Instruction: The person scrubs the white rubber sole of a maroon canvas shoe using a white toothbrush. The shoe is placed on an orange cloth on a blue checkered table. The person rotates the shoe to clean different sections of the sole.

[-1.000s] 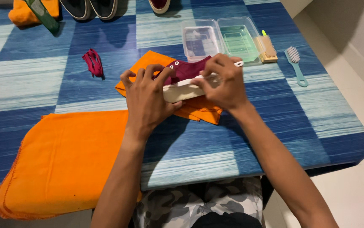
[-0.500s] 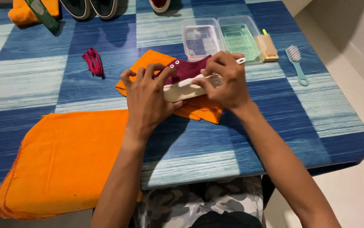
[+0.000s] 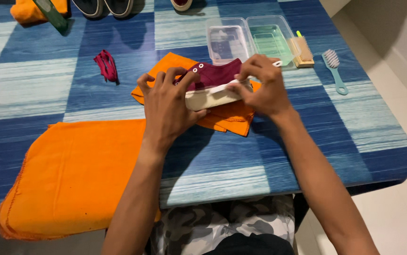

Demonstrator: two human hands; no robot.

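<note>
Covering the table point(image 3: 307, 156), a blue checked cloth meets pale floor point(image 3: 402, 208).

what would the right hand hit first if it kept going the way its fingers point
The right hand points left along the maroon shoe it grips; going on, it would probably meet the left hand first.

We are seeing a large orange cloth point(image 3: 71, 174) lying spread over the near left part of the blue checked table point(image 3: 345, 118). A bundle of dark red laces point(image 3: 106, 65) is sitting further back. Two clear plastic tubs point(image 3: 250, 40) are standing side by side near the far edge, with a wooden scrub brush point(image 3: 302, 51) touching the right one and a teal brush point(image 3: 334, 70) lying just beside that. Pairs of shoes point(image 3: 103, 6) are lining the far edge.
</note>
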